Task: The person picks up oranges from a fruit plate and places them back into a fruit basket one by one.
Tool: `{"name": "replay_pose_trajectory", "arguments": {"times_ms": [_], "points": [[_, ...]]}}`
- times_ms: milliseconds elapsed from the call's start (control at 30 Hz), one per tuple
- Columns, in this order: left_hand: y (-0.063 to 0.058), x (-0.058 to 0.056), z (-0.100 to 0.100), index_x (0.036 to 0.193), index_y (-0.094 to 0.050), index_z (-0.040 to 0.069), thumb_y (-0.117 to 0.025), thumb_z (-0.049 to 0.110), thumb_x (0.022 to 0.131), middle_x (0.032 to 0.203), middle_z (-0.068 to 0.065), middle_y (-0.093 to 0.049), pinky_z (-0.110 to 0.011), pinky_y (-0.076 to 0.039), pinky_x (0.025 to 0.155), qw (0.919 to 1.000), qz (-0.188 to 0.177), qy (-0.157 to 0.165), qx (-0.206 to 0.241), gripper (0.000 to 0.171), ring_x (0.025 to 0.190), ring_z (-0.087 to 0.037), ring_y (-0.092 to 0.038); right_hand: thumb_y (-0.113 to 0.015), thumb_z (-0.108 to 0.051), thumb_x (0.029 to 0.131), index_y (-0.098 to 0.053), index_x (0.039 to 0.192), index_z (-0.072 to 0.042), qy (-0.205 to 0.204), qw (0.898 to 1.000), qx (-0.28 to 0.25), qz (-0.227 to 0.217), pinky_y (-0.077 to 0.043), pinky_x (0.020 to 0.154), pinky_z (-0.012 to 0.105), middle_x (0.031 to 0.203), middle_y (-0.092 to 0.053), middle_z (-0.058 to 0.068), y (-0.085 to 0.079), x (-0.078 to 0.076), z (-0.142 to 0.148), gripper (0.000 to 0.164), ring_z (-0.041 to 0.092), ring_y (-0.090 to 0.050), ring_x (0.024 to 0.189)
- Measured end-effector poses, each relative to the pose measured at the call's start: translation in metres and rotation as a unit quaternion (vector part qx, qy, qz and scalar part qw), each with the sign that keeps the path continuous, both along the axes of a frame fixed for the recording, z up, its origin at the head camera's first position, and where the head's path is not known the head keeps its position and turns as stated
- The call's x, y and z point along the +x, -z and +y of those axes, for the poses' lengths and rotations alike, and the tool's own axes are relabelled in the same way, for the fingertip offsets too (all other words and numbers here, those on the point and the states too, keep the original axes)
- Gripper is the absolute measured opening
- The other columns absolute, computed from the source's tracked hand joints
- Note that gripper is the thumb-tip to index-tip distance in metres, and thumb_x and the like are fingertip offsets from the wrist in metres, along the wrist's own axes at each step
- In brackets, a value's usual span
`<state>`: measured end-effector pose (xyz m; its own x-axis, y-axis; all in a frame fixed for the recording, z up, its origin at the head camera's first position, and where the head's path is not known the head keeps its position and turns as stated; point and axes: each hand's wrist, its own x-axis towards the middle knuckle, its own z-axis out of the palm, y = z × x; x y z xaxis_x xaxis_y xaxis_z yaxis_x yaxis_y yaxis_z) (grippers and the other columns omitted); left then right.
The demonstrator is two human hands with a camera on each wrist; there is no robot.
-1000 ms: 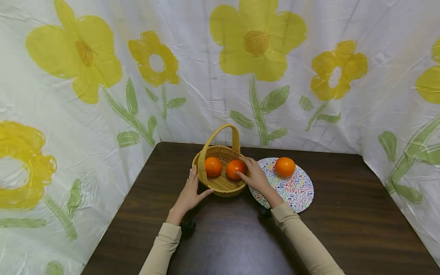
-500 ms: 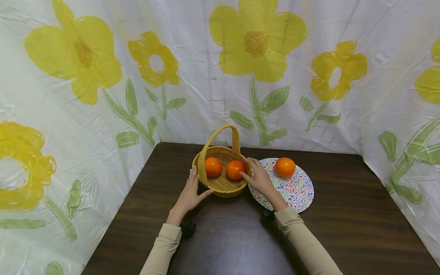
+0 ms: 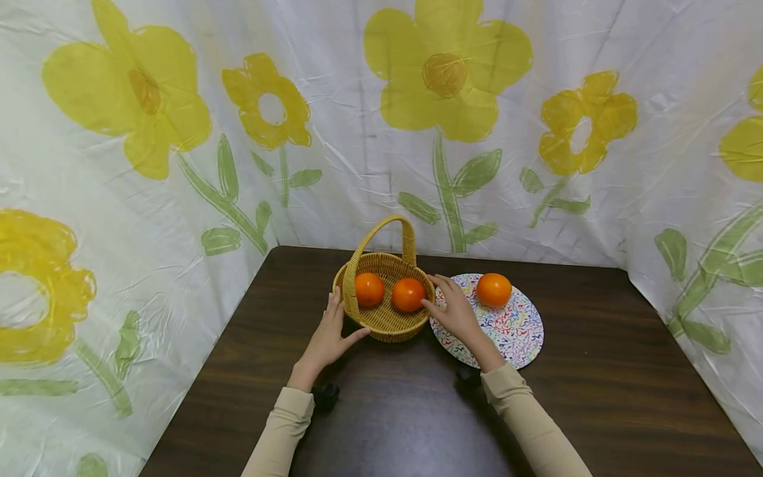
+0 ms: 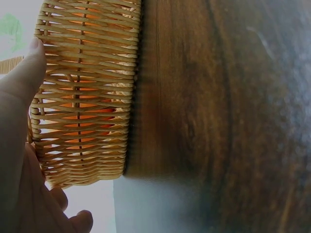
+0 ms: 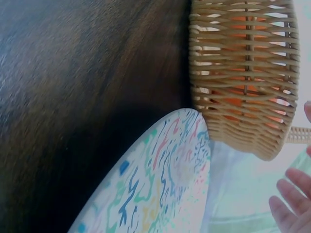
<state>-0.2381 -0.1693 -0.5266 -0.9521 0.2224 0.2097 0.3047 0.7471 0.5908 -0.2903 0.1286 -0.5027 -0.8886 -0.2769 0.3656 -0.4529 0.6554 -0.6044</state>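
A yellow wicker basket (image 3: 390,327) with an arched handle stands near the back of the table, holding two round, glossy orange fruits, one on the left (image 3: 369,289) and one on the right (image 3: 408,295). My left hand (image 3: 324,341) touches the basket's left and near side, thumb and fingers spread; the left wrist view puts the thumb against the weave (image 4: 82,97). At the basket's right rim hovers my right hand (image 3: 460,317), fingers loosely extended and holding nothing. A third orange fruit (image 3: 493,290) lies on the round, colourfully patterned plate (image 3: 512,334).
The dark wooden table (image 3: 381,424) runs up to a white curtain (image 3: 346,165) printed with yellow flowers. In the right wrist view the plate's edge (image 5: 170,160) lies close beside the basket. Dark wrist cameras sit under both wrists.
My right hand has drawn back to the right, from over the right-hand fruit inside the basket to the rim. My left hand, basket and fruits stay in place.
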Motion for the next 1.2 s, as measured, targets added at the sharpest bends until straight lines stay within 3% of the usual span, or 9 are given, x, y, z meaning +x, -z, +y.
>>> {"name": "replay_pose_trajectory", "arguments": {"times_ms": [400,867,1200], "points": [[0.0,0.001,0.0,0.15,-0.01,0.024,-0.056,0.058,0.084,0.156,-0.013,0.005,-0.059,-0.015,0.109,1.0,0.003,0.003,0.0,0.087,0.141,-0.036,0.003,-0.066,-0.027,0.087,-0.046,0.137,-0.014,0.014,1.0,-0.006,0.007,-0.039,0.097,0.055,0.138,-0.042,0.016,-0.001,0.007,0.012,0.056,0.035,-0.042,0.124],[0.0,0.0,0.0,0.15,-0.013,0.023,-0.055,0.059,0.084,0.156,-0.01,0.006,-0.059,-0.015,0.109,1.0,-0.005,0.001,0.001,0.086,0.142,-0.036,0.003,-0.068,-0.025,0.085,-0.049,0.134,-0.009,0.037,0.998,-0.003,0.057,-0.039,0.097,0.053,0.133,-0.048,0.016,0.005,0.01,0.032,0.054,0.034,-0.045,0.12],[0.0,0.0,0.001,0.15,-0.009,0.027,-0.054,0.06,0.084,0.156,-0.006,0.009,-0.057,-0.014,0.11,0.9999,-0.016,-0.005,0.001,0.087,0.142,-0.03,0.009,-0.068,-0.025,0.085,-0.051,0.132,-0.008,0.052,0.997,-0.006,0.064,-0.039,0.097,0.053,0.13,-0.05,0.017,0.006,0.015,0.04,0.053,0.035,-0.046,0.118]]}}
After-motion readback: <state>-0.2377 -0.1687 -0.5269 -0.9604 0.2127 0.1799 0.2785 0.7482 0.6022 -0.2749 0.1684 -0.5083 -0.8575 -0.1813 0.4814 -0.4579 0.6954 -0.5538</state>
